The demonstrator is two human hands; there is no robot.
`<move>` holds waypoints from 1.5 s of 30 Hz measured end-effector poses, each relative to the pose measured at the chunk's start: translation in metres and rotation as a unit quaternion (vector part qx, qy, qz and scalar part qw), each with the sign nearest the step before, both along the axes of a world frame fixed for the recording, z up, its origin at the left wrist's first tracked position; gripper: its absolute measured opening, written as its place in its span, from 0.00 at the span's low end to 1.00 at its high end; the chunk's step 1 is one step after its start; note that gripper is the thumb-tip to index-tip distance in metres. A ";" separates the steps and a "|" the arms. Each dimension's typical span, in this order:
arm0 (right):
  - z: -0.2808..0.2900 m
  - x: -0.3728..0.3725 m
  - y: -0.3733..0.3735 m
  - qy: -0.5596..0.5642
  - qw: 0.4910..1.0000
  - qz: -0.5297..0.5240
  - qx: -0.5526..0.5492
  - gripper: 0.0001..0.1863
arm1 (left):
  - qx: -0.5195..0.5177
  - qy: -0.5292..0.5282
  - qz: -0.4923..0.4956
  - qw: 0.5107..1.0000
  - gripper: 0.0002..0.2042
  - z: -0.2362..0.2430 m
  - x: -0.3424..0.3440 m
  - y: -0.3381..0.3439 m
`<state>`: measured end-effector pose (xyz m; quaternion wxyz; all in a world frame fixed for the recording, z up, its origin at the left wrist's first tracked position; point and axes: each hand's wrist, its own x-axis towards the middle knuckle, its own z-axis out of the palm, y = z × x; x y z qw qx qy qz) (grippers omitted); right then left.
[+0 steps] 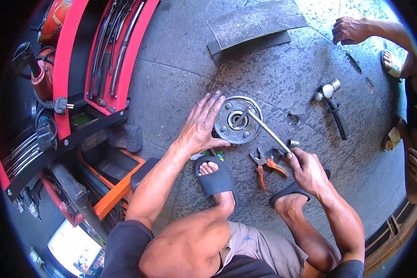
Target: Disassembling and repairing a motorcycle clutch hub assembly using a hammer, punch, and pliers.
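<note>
A round metal wheel hub [244,135] lies on the floor before me, with several bolt heads around a centre bore. My left hand [202,121] grips its left side, fingers along the upper edge and thumb at the lower edge. My right hand [306,170] is closed around the near end of a slim metal bar [269,133]. The bar slants up to the hub, and its bent far end sits in the centre bore. Orange-handled pliers [261,161] lie with jaws open between the hub and my right hand. A small metal socket-like cylinder [293,143] is beside them.
A hammer [332,109] lies to the right, and a curved metal plate [257,28] at the top. Another person's hand [350,30] reaches in at the upper right. A red tool rack [124,53] holding long tools and an orange frame [110,199] stand at left.
</note>
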<state>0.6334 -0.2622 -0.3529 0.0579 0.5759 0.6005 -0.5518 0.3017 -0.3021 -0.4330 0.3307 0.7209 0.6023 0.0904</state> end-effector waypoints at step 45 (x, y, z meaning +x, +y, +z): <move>-0.058 0.068 -0.039 -0.066 0.956 -0.052 0.280 0.06 | 0.042 -0.120 0.219 0.967 0.40 -0.028 0.028 -0.007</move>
